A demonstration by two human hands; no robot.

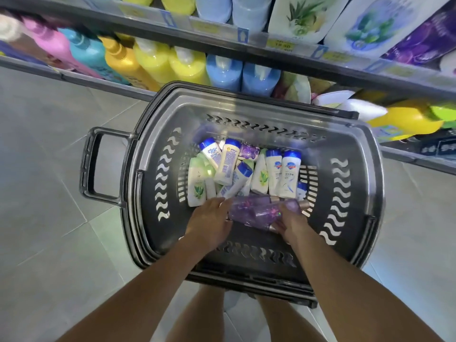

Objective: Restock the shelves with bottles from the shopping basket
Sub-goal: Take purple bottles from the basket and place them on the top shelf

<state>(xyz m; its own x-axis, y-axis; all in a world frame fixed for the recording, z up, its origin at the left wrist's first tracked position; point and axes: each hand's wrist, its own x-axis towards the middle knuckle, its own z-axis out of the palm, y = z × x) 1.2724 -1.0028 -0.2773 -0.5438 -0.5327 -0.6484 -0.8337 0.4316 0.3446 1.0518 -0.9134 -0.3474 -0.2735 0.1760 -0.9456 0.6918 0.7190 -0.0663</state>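
Observation:
A dark grey shopping basket (355,183) stands on the floor below me. Several small white bottles (228,164) with blue or green caps lie in a heap at its bottom. Nearer to me lie clear purple bottles (256,209) with gold caps. Both hands reach into the basket. My left hand (209,223) lies against the left end of the purple bottles. My right hand (290,224) grips them from the right, near the gold caps. How many purple bottles each hand holds is blurred.
Shelves (246,43) run across the top, packed with large yellow, blue, pink and teal bottles and white refill pouches. A yellow bottle (409,119) sticks out at the right. The basket handle (93,166) juts left. Grey floor tiles (49,169) lie to the left.

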